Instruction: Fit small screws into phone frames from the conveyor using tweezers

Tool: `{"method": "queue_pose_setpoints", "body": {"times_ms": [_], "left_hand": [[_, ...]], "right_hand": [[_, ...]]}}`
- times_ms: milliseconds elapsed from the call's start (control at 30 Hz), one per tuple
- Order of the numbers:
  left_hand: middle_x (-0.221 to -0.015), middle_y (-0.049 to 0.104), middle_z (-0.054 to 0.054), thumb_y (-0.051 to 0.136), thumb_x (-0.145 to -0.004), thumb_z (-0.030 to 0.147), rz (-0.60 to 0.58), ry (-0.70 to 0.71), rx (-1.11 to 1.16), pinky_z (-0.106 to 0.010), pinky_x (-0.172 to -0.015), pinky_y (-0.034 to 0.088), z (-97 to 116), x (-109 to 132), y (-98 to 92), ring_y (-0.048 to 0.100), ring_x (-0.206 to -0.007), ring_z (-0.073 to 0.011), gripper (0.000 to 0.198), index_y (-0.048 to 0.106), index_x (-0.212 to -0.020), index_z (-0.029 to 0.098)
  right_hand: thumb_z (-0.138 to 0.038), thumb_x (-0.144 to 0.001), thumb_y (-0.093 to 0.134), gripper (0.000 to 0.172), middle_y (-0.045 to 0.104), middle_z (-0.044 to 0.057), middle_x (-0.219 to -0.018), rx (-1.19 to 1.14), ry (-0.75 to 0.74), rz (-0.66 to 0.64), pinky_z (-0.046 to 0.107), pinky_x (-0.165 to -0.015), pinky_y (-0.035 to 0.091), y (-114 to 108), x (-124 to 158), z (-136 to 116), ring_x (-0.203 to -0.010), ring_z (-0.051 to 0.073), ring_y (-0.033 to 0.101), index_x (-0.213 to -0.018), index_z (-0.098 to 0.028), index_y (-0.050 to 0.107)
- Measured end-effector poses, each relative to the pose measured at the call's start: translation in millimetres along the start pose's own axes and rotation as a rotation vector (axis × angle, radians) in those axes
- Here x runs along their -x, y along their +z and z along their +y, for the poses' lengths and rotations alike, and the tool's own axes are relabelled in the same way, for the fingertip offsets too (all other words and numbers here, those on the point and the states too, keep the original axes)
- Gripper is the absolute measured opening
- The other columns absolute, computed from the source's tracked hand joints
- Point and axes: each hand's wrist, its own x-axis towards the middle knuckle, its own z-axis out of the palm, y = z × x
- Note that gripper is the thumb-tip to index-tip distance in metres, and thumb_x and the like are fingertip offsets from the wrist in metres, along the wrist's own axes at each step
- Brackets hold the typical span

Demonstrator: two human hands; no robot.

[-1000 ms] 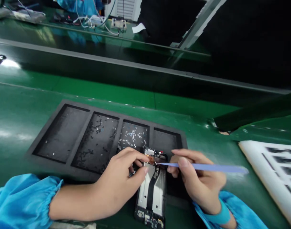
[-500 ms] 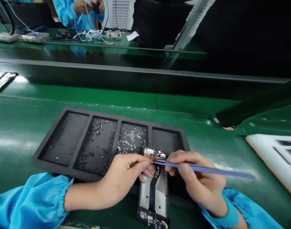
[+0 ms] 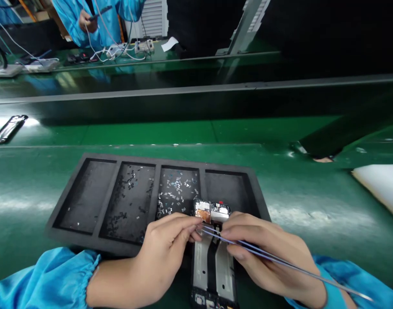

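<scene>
An opened smartphone (image 3: 215, 257) lies lengthwise in front of me, its upper end over the near edge of a black tray (image 3: 138, 159). A copper-coloured patch and small boards show at its top, and a black flex strip runs down its middle. My right hand (image 3: 273, 253) is closed on a pair of bluish tweezers (image 3: 267, 254), with the tips a little apart near my left fingertips. Over the phone's upper left side, my left hand (image 3: 170, 249) has thumb and forefinger pinched together. Whatever sits in that pinch is too small to make out.
Tiny dark and silvery pieces (image 3: 177, 184) are scattered in the tray's compartments. Another phone part (image 3: 9, 128) lies far left. A white object (image 3: 381, 184) stands at right, near a dark slanted post (image 3: 338, 133). Across the bench, a person in blue (image 3: 99, 21) holds a dark device.
The tweezers have turned so their rear end points lower right, with the two arms seen apart. My right hand has shifted slightly down and right. The co-worker's hands have moved apart.
</scene>
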Motion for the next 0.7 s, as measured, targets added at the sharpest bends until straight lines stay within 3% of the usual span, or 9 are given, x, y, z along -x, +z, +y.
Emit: {"method": "queue_pose_setpoints", "body": {"times_ms": [433,533,633,700], "left_hand": [[-0.094,0.070,-0.006,0.049,-0.101,0.007,-0.047,0.149,-0.096,-0.019,-0.078,0.057,-1.6,2.7,-0.9,0.069,-0.085,-0.0113,0.024,0.069,-0.114,0.013],[-0.102,0.071,-0.006,0.049,-0.103,0.010,-0.054,0.149,-0.109,-0.019,-0.081,0.056,0.6,3.0,-1.8,0.069,-0.090,-0.0109,0.026,0.068,-0.119,0.015],[-0.124,0.068,-0.007,0.050,-0.105,0.020,-0.060,0.154,-0.251,-0.026,-0.097,0.051,4.8,5.0,-4.7,0.065,-0.112,-0.0146,0.030,0.060,-0.133,0.017],[-0.134,0.064,-0.009,0.048,-0.106,0.029,-0.070,0.224,-0.463,-0.036,-0.108,0.042,6.6,7.7,-6.6,0.056,-0.127,-0.0209,0.037,0.055,-0.140,0.016]], "right_hand": [[-0.013,-0.096,0.058,0.010,0.075,0.004,-0.078,0.052,-0.041,0.017,0.024,-0.066,0.063,-0.8,-10.3,-9.1,-0.071,0.016,0.074,-0.100,-0.020,0.064],[-0.014,-0.095,0.061,0.010,0.076,0.003,-0.081,0.042,0.005,0.018,0.021,-0.064,0.063,-4.2,-8.5,-9.5,-0.072,0.015,0.076,-0.100,-0.021,0.066],[-0.013,-0.095,0.063,0.014,0.076,-0.001,-0.078,-0.009,0.141,0.178,0.021,-0.059,0.063,-9.9,-7.6,-2.2,-0.066,0.014,0.074,-0.101,-0.024,0.068],[-0.014,-0.096,0.063,0.013,0.076,-0.001,-0.078,0.007,0.230,0.315,0.024,-0.065,0.064,-13.5,-9.3,7.3,-0.070,0.015,0.075,-0.100,-0.025,0.069]]}}
